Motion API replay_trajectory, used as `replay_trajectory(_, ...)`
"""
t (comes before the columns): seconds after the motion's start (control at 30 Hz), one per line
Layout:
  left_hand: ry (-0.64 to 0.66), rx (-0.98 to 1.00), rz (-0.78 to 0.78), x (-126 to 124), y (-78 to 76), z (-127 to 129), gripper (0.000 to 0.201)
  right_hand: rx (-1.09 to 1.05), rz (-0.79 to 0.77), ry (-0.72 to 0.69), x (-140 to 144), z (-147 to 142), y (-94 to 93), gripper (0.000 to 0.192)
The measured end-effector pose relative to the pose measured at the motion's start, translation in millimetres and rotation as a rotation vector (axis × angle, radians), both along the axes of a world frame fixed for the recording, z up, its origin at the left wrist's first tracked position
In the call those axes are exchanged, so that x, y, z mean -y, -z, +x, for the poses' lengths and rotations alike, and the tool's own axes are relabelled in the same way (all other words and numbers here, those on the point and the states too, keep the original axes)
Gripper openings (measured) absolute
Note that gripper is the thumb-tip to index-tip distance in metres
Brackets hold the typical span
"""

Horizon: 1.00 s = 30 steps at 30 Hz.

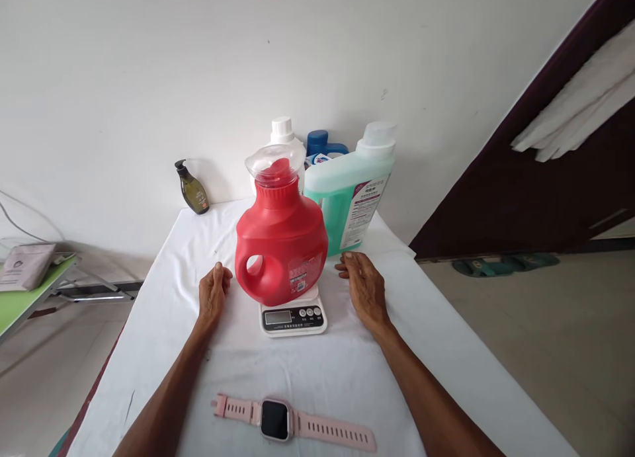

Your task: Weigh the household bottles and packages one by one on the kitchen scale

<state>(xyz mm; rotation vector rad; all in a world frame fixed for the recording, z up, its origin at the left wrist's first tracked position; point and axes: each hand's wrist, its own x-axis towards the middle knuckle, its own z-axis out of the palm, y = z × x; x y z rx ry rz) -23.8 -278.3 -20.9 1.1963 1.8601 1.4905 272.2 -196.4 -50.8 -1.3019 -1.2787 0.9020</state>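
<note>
My left hand rests on the white cloth of the desk, loosely curled with the thumb up, gripping nothing, just beside the red detergent jug at its 9 o'clock. My right hand lies flat and open, palm down on the cloth, at the jug's 3 o'clock, close to it but not touching. Neither hand is in contact with the jug.

The red jug stands upright on a small white kitchen scale, its handle hole toward my left hand and a clear measuring cap on top. The scale's grey display and buttons face me at 6 o'clock from the jug; I cannot read the display.

Behind the jug, at 12 to 1 o'clock, stand three more containers near the wall: a white bottle with a white cap, a blue bottle mostly hidden, and a large clear jug of green liquid with a pale cap and a printed label. At 10 o'clock, well apart, a dark olive pump bottle sits at the desk's far corner.

Nearest me, at 6 o'clock, a pink smartwatch lies flat with its strap stretched out and its screen dark.

Off to my left stands a green side table with a pinkish pouch on it.
</note>
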Motion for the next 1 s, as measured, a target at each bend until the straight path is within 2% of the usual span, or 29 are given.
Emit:
replay_trajectory(0.1, 0.041, -0.033, -0.027, 0, 6.7, -1, 0.059, 0.018, 0.013, 0.000, 1, 0, -0.7, 0.060)
replay_trajectory(0.33, 0.086, -0.076, -0.054, -3, 7.7, -4, 0.053, 0.033, 0.010, 0.010, -2, 0, 2.3, 0.060)
replay_trajectory(0.67, 0.104, -0.128, -0.080, -7, 25.1, -13, 0.040, 0.049, 0.003, 0.015, -2, 0, 2.0, 0.059)
replay_trajectory(1.0, 0.085, -0.145, -0.063, -3, 15.8, -8, 0.052, 0.046, -0.007, 0.010, -2, 0, 3.3, 0.058)
